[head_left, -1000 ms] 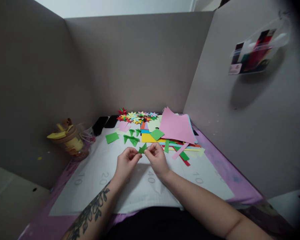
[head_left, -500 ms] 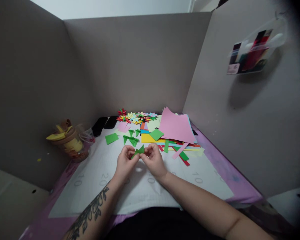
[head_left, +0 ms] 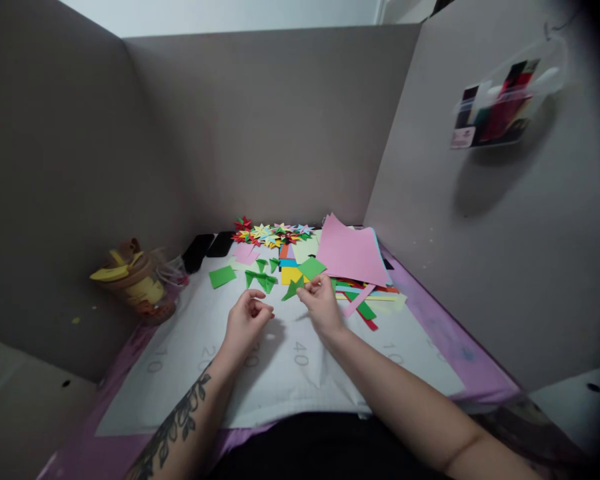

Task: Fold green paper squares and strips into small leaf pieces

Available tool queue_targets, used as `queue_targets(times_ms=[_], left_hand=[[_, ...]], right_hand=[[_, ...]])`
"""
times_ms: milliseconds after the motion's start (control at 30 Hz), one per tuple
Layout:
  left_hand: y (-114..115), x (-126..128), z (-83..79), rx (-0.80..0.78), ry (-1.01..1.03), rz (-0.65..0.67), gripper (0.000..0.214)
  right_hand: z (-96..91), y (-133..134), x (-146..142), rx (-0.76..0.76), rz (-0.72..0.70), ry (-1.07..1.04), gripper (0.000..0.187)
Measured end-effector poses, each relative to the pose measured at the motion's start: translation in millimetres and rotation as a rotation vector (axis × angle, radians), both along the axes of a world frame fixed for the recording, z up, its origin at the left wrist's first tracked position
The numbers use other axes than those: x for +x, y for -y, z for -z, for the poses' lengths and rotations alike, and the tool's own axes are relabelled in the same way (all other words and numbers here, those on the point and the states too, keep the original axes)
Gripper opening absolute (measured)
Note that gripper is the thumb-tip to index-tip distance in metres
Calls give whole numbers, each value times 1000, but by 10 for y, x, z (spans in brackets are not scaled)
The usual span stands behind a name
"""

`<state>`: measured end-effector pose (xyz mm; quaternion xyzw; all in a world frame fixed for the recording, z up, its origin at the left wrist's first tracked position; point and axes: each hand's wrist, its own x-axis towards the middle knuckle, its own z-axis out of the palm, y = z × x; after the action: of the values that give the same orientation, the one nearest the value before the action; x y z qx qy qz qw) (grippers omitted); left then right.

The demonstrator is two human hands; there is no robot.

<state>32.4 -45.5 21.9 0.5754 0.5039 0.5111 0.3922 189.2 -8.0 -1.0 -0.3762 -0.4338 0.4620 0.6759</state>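
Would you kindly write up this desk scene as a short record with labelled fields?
setting: white mat on a purple table cover, grey partition walls around
right hand: pinches a folded green paper piece by its right end, above the mat
left hand: loosely curled, holds nothing, apart from the piece
near the hands: small folded green pieces, green square
far edge: pile of coloured paper stars
right of centre: pink sheet on a stack of coloured paper
left: brown and yellow jar

Small folded green paper piece (head_left: 293, 289), pointed, pinched above white mat
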Motion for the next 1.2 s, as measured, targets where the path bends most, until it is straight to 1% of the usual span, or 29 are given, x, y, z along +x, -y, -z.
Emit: queue_targets(times_ms=[67, 133, 200, 267, 333, 433, 600, 700, 833, 900, 1033, 1133, 1200], left_hand=[[-8, 15, -15, 20, -32, -11, 35], [-3, 34, -42, 39, -88, -2, 38], [11, 42, -75, 21, -176, 26, 28], [27, 39, -109, -17, -260, 62, 18], [37, 34, -137, -43, -291, 93, 15], [42, 36, -153, -52, -283, 108, 16], [37, 46, -120, -81, -279, 144, 19], [33, 44, -96, -31, -314, 128, 22], [24, 39, -82, 49, -327, 61, 24], [18, 36, -76, 63, -304, 34, 25], [-4, 24, -45, 37, -227, 17, 28], [-33, 9, -24, 2, -113, 20, 26], [-43, -1, -31, -35, -10, 47, 23]], right_hand=[[9, 1, 6, -13, -80, 65, 30], [8, 55, -30, -21, -217, 159, 27], [-1, 128, -76, -19, -334, 245, 24], [-16, 186, -103, -14, -378, 297, 21], [-30, 213, -102, -3, -367, 314, 18], [-47, 210, -79, 24, -321, 292, 17], [-68, 202, -86, 13, -253, 228, 20], [-62, 207, -111, 29, -232, 207, 19], [-25, 209, -129, 45, -300, 211, 19], [-9, 211, -126, 32, -308, 246, 18], [-11, 227, -106, 42, -268, 293, 17], [-23, 241, -91, 64, -274, 327, 15], [-21, 244, -84, 71, -288, 343, 15]])
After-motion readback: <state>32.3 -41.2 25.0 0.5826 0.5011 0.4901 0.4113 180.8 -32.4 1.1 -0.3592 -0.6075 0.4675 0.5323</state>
